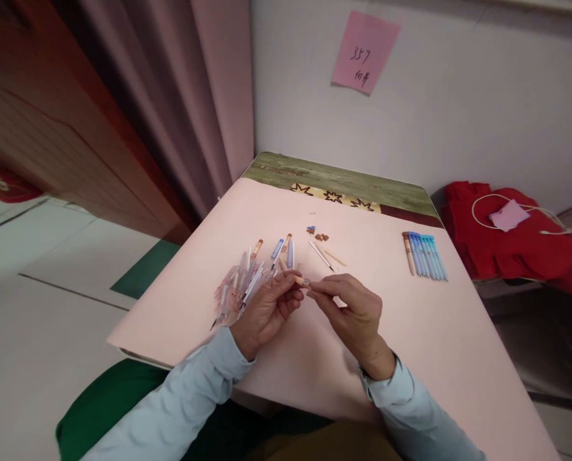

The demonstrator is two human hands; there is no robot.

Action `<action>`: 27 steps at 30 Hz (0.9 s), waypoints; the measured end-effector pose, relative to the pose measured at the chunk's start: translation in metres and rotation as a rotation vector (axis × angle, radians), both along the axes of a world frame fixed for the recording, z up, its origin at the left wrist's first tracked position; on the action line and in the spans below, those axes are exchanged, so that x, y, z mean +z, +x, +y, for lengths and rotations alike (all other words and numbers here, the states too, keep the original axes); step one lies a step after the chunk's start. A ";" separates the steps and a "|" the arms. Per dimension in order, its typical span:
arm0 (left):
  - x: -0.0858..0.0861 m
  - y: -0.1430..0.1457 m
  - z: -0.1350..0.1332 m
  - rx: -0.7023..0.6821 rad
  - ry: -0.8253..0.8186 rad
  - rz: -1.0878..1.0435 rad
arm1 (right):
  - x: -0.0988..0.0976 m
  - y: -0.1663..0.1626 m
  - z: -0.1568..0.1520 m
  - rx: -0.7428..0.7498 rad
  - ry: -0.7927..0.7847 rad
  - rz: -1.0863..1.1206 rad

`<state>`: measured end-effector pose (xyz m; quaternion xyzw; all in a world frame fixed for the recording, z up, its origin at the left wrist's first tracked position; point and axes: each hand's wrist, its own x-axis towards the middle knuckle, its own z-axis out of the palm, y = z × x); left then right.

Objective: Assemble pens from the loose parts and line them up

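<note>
My left hand (266, 310) is closed around a small tan pen part (299, 280), pinched between thumb and fingers. My right hand (350, 307) meets it from the right, its fingertips pinching the same piece at its end. Both hands hover over a pink table (430, 339). Just left of my left hand lies a heap of clear pen barrels and parts (241, 285). Beyond the hands lie two thin refills (325, 255) and some small brown and blue caps (317, 234).
A neat row of finished blue pens with one brown pen (424, 255) lies at the right of the table. A red cloth with a white cord (511, 237) sits beyond the table's right edge. A pink note (365, 51) hangs on the wall. Curtains hang at left.
</note>
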<state>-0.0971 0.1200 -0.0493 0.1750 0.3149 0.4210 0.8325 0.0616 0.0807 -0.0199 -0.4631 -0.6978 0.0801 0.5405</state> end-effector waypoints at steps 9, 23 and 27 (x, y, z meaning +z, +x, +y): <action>0.000 0.000 -0.001 0.002 -0.043 -0.042 | -0.001 0.000 0.001 0.015 -0.035 0.020; 0.005 0.000 -0.001 0.013 0.157 0.041 | -0.003 0.004 0.002 -0.054 -0.192 0.237; 0.006 0.001 -0.001 0.032 0.168 0.071 | -0.006 0.003 0.002 -0.024 -0.238 0.301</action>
